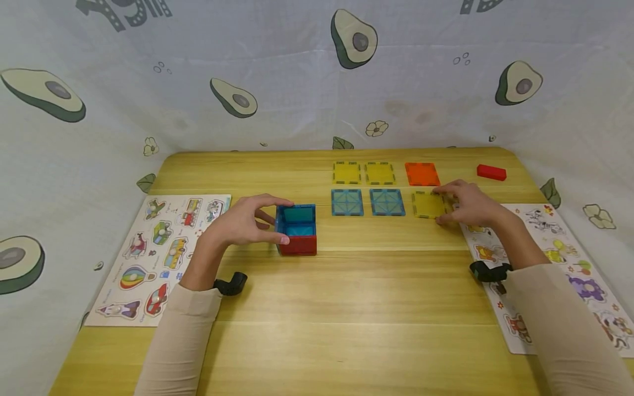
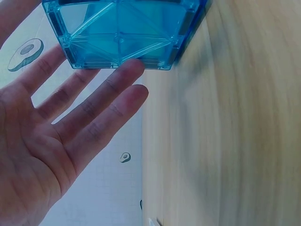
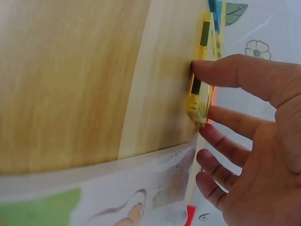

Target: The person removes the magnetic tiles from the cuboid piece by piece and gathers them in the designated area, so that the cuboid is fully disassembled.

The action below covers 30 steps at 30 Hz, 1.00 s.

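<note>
My left hand [image 1: 240,221] holds a small open-topped box of magnetic tiles [image 1: 299,245], thumb at the front corner and index finger at the back. The box has a red front and blue inside. In the left wrist view its blue side [image 2: 117,35] is close to my spread fingers [image 2: 101,101]. At the right, my right hand [image 1: 473,204] pinches a yellow magnetic tile [image 1: 427,204] between thumb and fingers at its right end. The right wrist view shows the thumb [image 3: 235,70] on that tile's edge [image 3: 205,35]; the other fingers lie partly behind it.
Two blue tiles [image 1: 347,202] lie between the hands. Behind them are two yellow tiles [image 1: 346,172] and an orange tile [image 1: 422,174]. A red block [image 1: 491,172] sits back right. Picture puzzle boards lie left [image 1: 111,294] and right [image 1: 517,344], under the forearms.
</note>
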Each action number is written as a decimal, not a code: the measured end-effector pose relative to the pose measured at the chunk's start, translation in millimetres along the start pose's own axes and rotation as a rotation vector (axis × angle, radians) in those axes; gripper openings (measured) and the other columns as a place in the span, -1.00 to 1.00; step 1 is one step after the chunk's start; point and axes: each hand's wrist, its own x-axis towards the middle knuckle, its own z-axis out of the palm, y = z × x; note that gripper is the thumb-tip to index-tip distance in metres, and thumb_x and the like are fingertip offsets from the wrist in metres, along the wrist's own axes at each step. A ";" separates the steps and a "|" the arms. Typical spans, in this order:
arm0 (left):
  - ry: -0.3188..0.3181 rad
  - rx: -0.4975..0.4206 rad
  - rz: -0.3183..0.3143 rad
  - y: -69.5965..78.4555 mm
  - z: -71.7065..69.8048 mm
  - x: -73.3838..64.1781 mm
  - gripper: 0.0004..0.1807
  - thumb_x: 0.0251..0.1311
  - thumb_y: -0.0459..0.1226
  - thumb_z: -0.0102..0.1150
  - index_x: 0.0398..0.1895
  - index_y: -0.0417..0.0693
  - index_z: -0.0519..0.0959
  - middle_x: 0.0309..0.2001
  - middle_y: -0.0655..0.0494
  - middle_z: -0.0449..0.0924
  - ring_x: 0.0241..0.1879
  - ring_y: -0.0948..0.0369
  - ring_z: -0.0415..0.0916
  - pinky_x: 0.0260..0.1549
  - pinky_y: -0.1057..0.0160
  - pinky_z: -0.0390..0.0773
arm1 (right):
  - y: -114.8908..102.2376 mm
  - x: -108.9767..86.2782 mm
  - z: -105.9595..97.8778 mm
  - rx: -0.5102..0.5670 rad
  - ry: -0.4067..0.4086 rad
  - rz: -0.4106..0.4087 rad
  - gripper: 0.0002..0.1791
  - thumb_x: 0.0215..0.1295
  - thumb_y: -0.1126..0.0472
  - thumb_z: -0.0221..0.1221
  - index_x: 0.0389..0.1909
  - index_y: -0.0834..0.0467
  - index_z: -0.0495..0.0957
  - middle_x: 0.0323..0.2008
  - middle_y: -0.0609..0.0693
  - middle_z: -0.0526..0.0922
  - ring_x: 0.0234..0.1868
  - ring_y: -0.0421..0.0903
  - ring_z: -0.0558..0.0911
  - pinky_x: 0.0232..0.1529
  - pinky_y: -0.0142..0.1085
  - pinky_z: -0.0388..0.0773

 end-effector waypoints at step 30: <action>-0.025 0.015 0.005 1.5 -1.5 -12.3 -0.36 0.38 -0.05 0.31 0.50 0.23 0.40 0.51 0.04 0.35 0.11 -0.06 0.71 0.03 -0.03 0.71 | -150.6 0.2 45.3 0.393 0.195 -0.332 -0.44 0.37 0.08 0.36 0.34 0.11 0.50 0.21 0.20 0.59 0.14 0.18 0.62 0.20 0.11 0.59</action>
